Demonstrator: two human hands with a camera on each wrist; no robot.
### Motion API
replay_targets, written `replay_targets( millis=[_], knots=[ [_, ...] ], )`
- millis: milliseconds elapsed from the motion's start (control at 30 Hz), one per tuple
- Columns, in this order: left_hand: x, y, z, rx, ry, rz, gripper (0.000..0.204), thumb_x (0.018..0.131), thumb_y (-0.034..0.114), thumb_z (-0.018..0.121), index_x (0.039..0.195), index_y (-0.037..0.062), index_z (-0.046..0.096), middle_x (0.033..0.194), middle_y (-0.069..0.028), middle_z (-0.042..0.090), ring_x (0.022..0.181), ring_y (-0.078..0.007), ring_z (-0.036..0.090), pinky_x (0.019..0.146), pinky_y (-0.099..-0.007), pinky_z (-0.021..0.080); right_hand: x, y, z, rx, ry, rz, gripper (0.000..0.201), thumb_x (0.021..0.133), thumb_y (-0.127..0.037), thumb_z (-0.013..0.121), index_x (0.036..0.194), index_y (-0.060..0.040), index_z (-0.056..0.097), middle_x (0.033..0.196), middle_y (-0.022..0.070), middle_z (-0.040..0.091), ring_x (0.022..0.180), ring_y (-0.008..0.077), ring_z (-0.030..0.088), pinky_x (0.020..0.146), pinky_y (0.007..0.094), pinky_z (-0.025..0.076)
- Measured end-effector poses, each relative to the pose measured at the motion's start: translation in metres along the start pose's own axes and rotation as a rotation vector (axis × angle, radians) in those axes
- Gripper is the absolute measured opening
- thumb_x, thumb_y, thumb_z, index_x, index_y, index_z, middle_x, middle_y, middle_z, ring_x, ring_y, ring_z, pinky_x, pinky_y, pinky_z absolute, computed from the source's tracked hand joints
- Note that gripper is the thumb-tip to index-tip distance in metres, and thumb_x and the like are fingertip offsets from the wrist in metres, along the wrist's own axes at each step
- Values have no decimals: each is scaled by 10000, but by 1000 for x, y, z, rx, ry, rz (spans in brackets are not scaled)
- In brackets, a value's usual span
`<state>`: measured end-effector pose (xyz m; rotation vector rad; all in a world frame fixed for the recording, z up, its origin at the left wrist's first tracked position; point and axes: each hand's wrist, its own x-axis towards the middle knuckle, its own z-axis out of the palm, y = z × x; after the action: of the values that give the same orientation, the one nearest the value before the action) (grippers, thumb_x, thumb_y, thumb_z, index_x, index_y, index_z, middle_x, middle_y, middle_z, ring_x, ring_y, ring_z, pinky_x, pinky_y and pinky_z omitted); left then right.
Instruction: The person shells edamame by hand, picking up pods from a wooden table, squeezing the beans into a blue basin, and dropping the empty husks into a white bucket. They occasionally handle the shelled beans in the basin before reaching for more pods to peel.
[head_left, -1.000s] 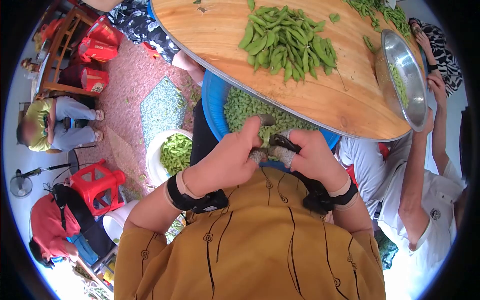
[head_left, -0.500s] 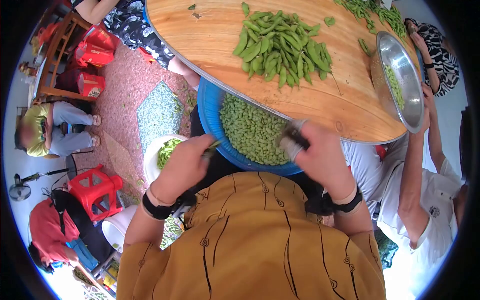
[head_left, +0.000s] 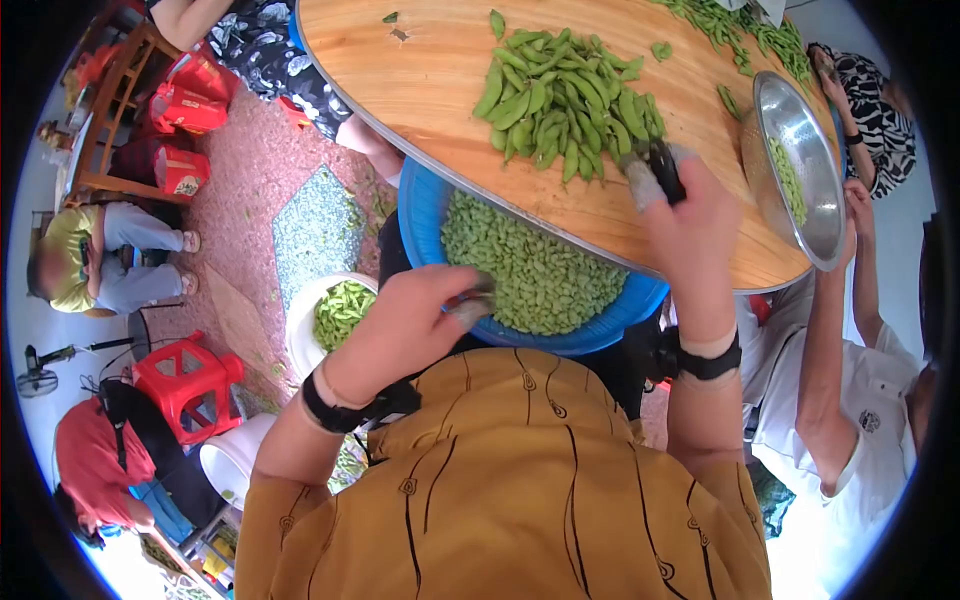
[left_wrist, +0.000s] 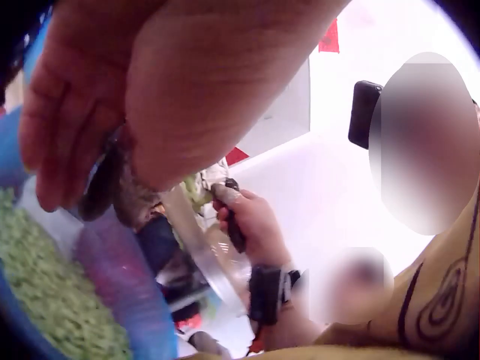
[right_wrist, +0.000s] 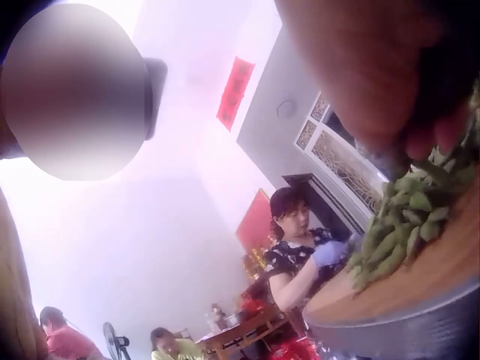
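Observation:
My right hand [head_left: 695, 225] reaches over the round wooden table [head_left: 420, 70], its fingertips at the near edge of a pile of green soybean pods [head_left: 560, 105]. Its curled fingers hold a slim black tool [head_left: 666, 172], whose exact kind I cannot tell. Grey covers wrap fingertips on both hands. Lower left, my left hand [head_left: 405, 320] hovers by the front rim of a blue basin [head_left: 425, 225], fingers loosely bent and holding nothing visible. Shelled green beans [head_left: 530, 280] fill that basin, partly hidden under the tabletop.
A white bucket [head_left: 298, 335] of pod shells [head_left: 343, 312] stands left of the basin. On the table's right side is a steel bowl [head_left: 825, 170] with some beans. A red stool [head_left: 190, 385] is farther left. Other people sit around the table.
My hands were together over the basin, then parted, the left swinging toward the white bucket. Since then the left has come back to the basin rim, and the right has moved up to the pods.

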<state>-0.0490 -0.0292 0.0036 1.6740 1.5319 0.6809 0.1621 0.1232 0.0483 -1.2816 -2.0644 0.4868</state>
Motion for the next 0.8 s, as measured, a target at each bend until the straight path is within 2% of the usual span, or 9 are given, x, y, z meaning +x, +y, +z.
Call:
replay_targets(
  millis=[67,133,200,367,433,467,533,567,800],
  knots=[
    [19,11,11,-219,-52,-15,234,886,169,596,1047,0,592,914,-116,658,772,-230,650,658,-309,501,-17,0,-9,-131,-5,-83,161,762,-137,684,842,-16,617,739,162,611,680,337,597,595,394,476],
    [35,27,17,-436,-102,-30,234,929,196,551,1030,-11,595,912,-98,664,757,-187,654,625,-276,499,-35,-8,-16,-129,-57,-405,161,762,-142,692,882,-43,650,746,148,618,671,299,606,606,372,492],
    [45,48,14,-1116,-270,-383,276,975,228,463,1010,-9,600,882,-68,657,754,-141,637,604,-239,484,-59,-6,-20,-98,-162,-477,171,763,-145,692,899,-49,656,760,138,624,686,292,612,626,364,498],
    [49,46,25,-1067,-236,-412,256,975,212,444,1019,7,591,831,-49,625,682,-130,591,575,-228,453,-70,6,-11,-21,-226,-723,190,771,-142,683,927,-36,657,794,126,626,702,276,621,608,338,510],
    [46,42,26,-977,-141,-417,238,971,199,447,1018,10,585,800,-32,603,651,-118,561,571,-228,442,-70,-8,-10,167,-349,-280,254,798,-119,655,1023,-9,613,801,133,618,699,271,626,590,322,507],
    [44,35,27,-872,-112,-357,211,962,166,442,1004,11,580,768,-20,573,636,-114,533,572,-227,429,-71,-4,-8,174,-353,-282,254,798,-119,655,1023,-9,613,801,133,618,699,271,626,590,322,507],
    [41,32,26,-760,-81,-294,187,952,132,438,991,11,574,735,-7,542,620,-110,504,572,-226,416,-69,0,-2,473,-434,105,324,825,-89,601,1134,-3,548,823,142,630,704,278,635,606,323,502],
    [39,33,27,-779,-109,-240,171,941,104,429,977,8,567,724,-6,523,620,-105,488,576,-229,410,-64,-5,-12,570,-650,324,346,833,-67,557,1166,5,501,824,146,641,717,300,640,659,340,495],
    [31,41,14,-670,-196,-193,154,924,58,437,978,7,572,691,-2,515,567,-83,474,528,-222,397,-68,6,-7,530,-716,163,289,803,-12,515,1091,-6,534,742,58,628,606,143,610,563,271,481]
  ],
)
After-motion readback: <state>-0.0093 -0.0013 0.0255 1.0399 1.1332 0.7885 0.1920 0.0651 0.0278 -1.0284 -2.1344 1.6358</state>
